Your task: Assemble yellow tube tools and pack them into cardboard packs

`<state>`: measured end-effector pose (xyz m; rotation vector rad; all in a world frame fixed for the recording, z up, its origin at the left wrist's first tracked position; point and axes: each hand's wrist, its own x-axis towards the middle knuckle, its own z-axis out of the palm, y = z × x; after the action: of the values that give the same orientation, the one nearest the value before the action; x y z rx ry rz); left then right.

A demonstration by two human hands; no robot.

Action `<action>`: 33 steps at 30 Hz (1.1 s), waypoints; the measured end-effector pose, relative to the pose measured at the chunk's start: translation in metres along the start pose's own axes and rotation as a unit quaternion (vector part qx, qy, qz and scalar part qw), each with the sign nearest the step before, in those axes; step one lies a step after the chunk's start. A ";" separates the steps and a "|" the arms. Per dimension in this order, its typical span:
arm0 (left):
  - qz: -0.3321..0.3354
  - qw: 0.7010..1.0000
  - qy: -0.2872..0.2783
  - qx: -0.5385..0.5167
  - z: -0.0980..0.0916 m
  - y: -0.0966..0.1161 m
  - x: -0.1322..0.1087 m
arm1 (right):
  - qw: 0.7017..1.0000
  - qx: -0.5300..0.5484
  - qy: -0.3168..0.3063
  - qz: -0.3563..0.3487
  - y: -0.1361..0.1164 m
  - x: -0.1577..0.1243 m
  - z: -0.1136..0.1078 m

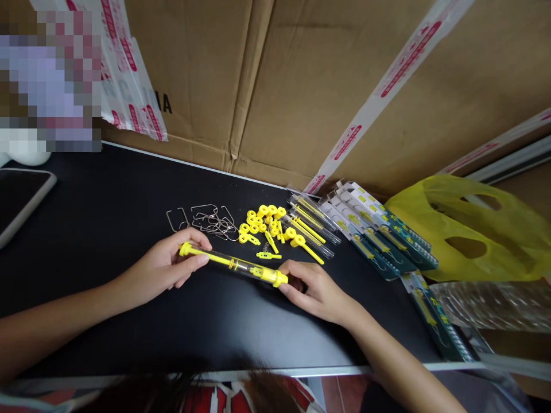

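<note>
Both my hands hold one clear plastic tube with a yellow plunger rod [235,265] just above the black table [107,229]. My left hand [166,267] pinches its left end, by the yellow round cap. My right hand [314,289] grips the right end, at the yellow tip. Just behind the tube lies a pile of small yellow plastic parts [264,223]. Left of that pile sits a heap of bent wire clips [206,221].
Several assembled clear tubes [312,221] and packaged ones on printed cards [379,229] lie at the right. A yellow plastic bag [477,229] and clear packaging [495,304] are further right. Taped cardboard boxes [301,86] wall the back. A phone [19,201] lies at the left.
</note>
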<state>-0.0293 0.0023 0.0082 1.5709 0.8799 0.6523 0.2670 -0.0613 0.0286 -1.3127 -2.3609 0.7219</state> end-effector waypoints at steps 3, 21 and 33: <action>0.002 1.000 0.002 0.001 0.000 0.000 0.000 | 1.000 0.000 0.001 0.000 0.001 0.000 0.000; -0.009 1.000 0.000 0.004 -0.001 0.000 -0.001 | 1.000 -0.005 -0.002 0.003 0.002 -0.001 0.000; -0.009 1.000 -0.006 0.005 0.000 0.001 -0.001 | 1.000 -0.006 -0.014 0.010 0.000 0.000 -0.002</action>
<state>-0.0300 0.0017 0.0094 1.5729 0.8876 0.6258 0.2682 -0.0609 0.0300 -1.3416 -2.3805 0.7373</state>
